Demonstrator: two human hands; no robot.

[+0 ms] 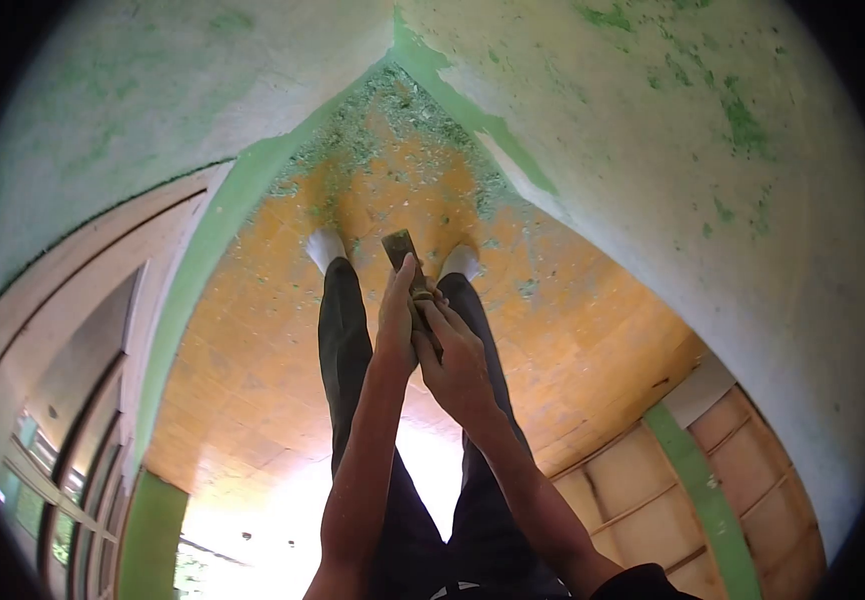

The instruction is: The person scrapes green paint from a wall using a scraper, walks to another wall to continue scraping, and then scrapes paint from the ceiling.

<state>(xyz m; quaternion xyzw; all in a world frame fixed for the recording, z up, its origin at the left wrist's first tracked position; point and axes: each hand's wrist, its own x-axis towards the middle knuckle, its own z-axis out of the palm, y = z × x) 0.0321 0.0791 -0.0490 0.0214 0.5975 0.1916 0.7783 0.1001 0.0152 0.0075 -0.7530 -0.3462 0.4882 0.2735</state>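
Note:
Both my hands are closed around a dark paint scraper point(400, 244), held out in front of my legs. Its flat, wide end points away from me toward the corner. My left hand point(396, 315) wraps the tool from the left side, with a finger stretched along it. From the right, my right hand point(455, 355) grips the handle lower down, its fingers meeting the left ones. The hands hide much of the handle.
Green paint flakes point(403, 110) litter the orange tiled floor point(253, 340) in the corner. Walls with patchy green paint rise on the left point(203, 70) and right point(653, 150). A framed window point(83, 430) is at left; panelled woodwork point(643, 480) is at lower right.

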